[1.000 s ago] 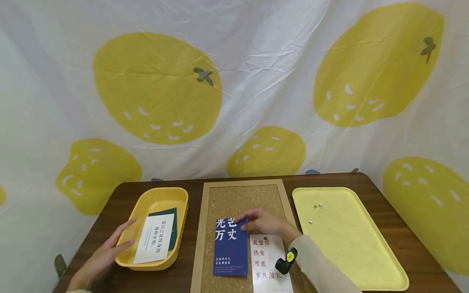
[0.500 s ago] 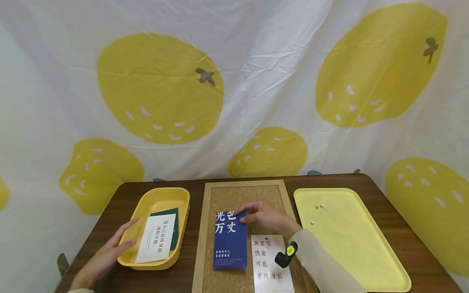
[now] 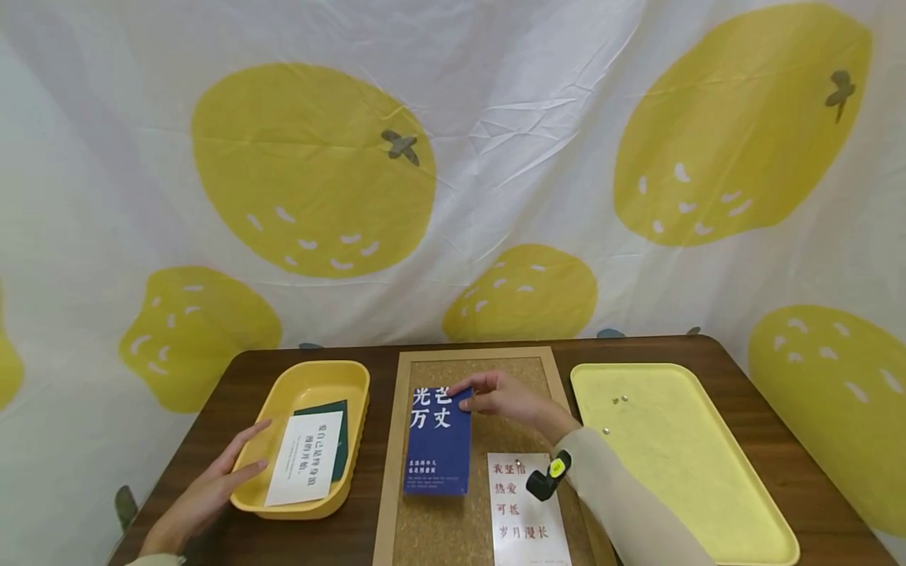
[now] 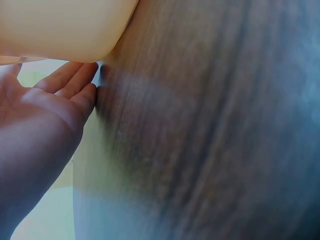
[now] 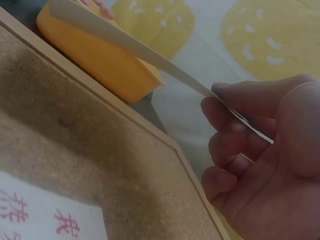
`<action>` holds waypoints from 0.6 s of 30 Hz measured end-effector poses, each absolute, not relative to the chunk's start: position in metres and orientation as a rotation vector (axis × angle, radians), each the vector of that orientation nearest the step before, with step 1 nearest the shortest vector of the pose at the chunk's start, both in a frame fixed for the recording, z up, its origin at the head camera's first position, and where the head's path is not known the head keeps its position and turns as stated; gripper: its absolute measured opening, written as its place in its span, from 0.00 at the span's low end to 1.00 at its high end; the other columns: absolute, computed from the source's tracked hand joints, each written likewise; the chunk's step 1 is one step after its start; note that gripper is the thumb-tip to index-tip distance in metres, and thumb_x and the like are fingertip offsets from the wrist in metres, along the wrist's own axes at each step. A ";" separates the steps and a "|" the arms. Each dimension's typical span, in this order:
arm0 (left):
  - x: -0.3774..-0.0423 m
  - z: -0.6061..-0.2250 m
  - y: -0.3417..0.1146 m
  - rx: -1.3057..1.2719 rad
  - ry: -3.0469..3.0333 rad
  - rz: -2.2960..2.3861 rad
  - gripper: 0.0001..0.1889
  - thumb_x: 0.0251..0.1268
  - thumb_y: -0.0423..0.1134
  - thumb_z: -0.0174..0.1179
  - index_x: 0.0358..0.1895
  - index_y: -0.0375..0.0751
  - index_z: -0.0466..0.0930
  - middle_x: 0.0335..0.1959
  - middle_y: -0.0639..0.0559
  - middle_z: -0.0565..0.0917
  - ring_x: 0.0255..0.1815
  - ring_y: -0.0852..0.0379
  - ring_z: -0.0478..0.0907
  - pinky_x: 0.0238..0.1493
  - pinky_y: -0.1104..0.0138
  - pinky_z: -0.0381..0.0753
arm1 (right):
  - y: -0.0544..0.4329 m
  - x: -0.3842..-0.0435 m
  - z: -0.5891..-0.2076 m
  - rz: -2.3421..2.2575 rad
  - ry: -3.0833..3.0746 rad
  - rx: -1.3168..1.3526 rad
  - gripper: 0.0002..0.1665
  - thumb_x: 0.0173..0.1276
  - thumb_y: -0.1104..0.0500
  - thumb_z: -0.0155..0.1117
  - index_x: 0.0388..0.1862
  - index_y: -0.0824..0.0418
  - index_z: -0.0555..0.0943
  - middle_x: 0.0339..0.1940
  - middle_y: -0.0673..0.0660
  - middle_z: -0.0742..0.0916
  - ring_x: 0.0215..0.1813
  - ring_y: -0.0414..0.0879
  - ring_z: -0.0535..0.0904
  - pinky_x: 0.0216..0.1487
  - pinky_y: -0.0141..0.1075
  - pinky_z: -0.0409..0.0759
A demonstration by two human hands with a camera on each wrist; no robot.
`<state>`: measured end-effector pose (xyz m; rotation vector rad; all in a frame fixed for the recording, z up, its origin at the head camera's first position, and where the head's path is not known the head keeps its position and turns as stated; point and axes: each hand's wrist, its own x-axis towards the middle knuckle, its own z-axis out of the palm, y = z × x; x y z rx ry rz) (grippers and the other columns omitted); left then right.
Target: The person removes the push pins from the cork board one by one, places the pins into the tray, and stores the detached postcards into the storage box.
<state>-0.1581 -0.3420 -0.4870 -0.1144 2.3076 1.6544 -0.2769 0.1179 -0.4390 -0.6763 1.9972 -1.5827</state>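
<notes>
My right hand (image 3: 506,397) pinches a dark blue card with white lettering (image 3: 437,452) by its upper right corner, thumb against fingers. In the right wrist view the card (image 5: 135,47) appears nearly edge-on, raised over the cork board (image 5: 100,120) with its shadow below. A white card with red lettering (image 3: 527,511) lies on the board, a pin at its top. My left hand (image 3: 212,483) holds the left side of a yellow plastic basin (image 3: 311,376), thumb over the rim; the left wrist view shows several fingers against its outside. White (image 3: 306,464) and green cards (image 3: 341,440) lie inside.
On the right of the brown table (image 3: 241,377) stands a pale yellow tray (image 3: 686,472) with several small pins (image 3: 605,431) near its upper left. A lemon-print cloth (image 3: 453,157) hangs behind the table.
My right hand has moved the blue card toward the far end of the cork board and slightly left. The left hand has stayed at the basin.
</notes>
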 end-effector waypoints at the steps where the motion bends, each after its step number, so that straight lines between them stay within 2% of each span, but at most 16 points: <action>1: -0.158 -0.487 -0.342 -0.114 2.307 1.654 0.39 0.73 0.45 0.56 0.80 0.52 0.43 0.81 0.41 0.33 0.79 0.35 0.29 0.73 0.34 0.40 | 0.117 -0.277 -0.438 -1.588 1.997 -0.678 0.18 0.69 0.62 0.63 0.57 0.63 0.83 0.56 0.57 0.86 0.50 0.43 0.82 0.60 0.47 0.79; 6: -0.159 -0.489 -0.343 -0.116 2.309 1.647 0.39 0.73 0.45 0.55 0.80 0.53 0.43 0.81 0.40 0.32 0.79 0.34 0.29 0.73 0.34 0.39 | 0.110 -0.280 -0.436 -1.620 1.992 -0.662 0.17 0.70 0.61 0.64 0.57 0.60 0.84 0.56 0.55 0.86 0.51 0.44 0.83 0.62 0.53 0.77; 10: -0.159 -0.489 -0.343 -0.118 2.315 1.646 0.38 0.74 0.44 0.55 0.80 0.53 0.43 0.81 0.41 0.33 0.79 0.35 0.29 0.73 0.34 0.39 | 0.102 -0.281 -0.434 -1.618 2.026 -0.654 0.17 0.70 0.58 0.65 0.57 0.58 0.84 0.53 0.53 0.87 0.50 0.43 0.82 0.59 0.49 0.78; 12: -0.158 -0.489 -0.343 -0.110 2.322 1.639 0.38 0.74 0.43 0.55 0.80 0.52 0.43 0.81 0.40 0.33 0.79 0.35 0.29 0.73 0.34 0.39 | 0.098 -0.281 -0.432 -1.615 2.050 -0.651 0.17 0.70 0.58 0.64 0.57 0.58 0.84 0.49 0.52 0.87 0.45 0.42 0.80 0.51 0.43 0.78; 15: -0.158 -0.488 -0.343 -0.101 2.325 1.635 0.38 0.74 0.42 0.54 0.80 0.52 0.43 0.81 0.39 0.33 0.79 0.34 0.29 0.72 0.33 0.38 | 0.092 -0.281 -0.429 -1.624 2.073 -0.647 0.17 0.70 0.58 0.64 0.57 0.58 0.84 0.42 0.51 0.86 0.38 0.42 0.75 0.39 0.36 0.71; 18: -0.158 -0.488 -0.343 -0.109 2.320 1.641 0.38 0.74 0.42 0.54 0.80 0.52 0.43 0.81 0.39 0.33 0.79 0.34 0.29 0.73 0.34 0.39 | 0.086 -0.281 -0.426 -1.641 2.092 -0.636 0.17 0.70 0.59 0.65 0.56 0.58 0.84 0.38 0.50 0.83 0.33 0.42 0.70 0.33 0.32 0.66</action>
